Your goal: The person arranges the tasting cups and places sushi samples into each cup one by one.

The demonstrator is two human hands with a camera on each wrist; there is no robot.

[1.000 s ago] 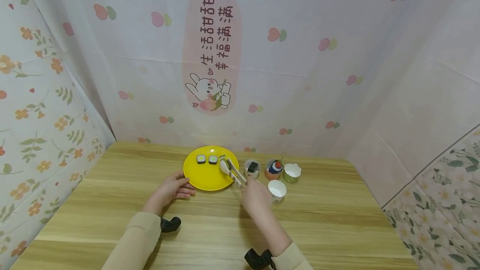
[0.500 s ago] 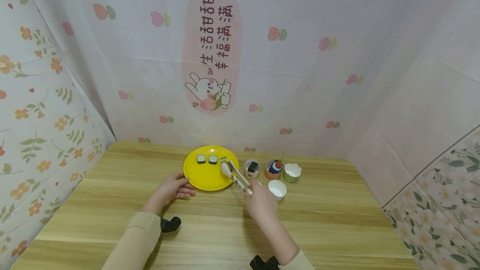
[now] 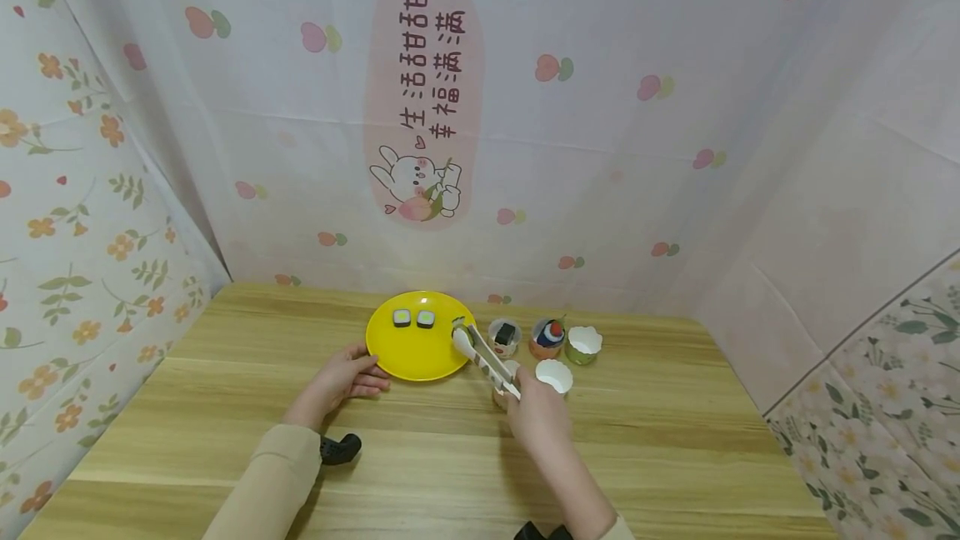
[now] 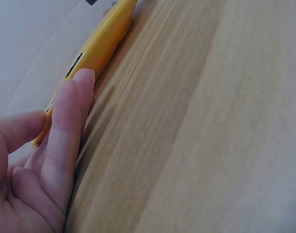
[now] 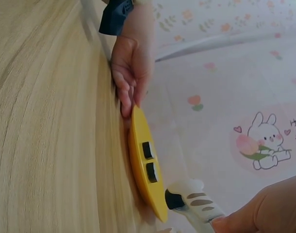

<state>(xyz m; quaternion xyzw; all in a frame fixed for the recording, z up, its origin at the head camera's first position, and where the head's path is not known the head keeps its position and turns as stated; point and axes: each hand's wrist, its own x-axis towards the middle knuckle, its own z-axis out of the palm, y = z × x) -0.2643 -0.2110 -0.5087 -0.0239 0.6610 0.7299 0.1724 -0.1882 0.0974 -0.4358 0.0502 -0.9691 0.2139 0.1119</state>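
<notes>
The yellow plate (image 3: 408, 359) rests on the tabletop (image 3: 405, 448). Slanted, striped tongs (image 5: 200, 201) grip a dark piece (image 5: 174, 199) near the plate's rim.

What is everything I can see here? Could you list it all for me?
Table: one, wood-toned, under the dishes
Plate: one, yellow, on the table
Sushi-like pieces: two, dark-sided with white and green, on the plate
Tongs: one pair, pale with brown stripes, near the plate's edge
Pinched piece: one, dark, between the tongs' tips
Cups: five, one orange, one green, three pale, beside the plate
Cup piece: one, black, in a pale cup
Decorated item: one, blue, white and red, in the orange cup
Printed cloths: several, pale, around the table
Wrist devices: two, black, at the wrists
Sleeves: two, beige, on the arms
Left hand: one, bare, pinching the plate's rim
Right hand: one, bare, holding the tongs
</notes>
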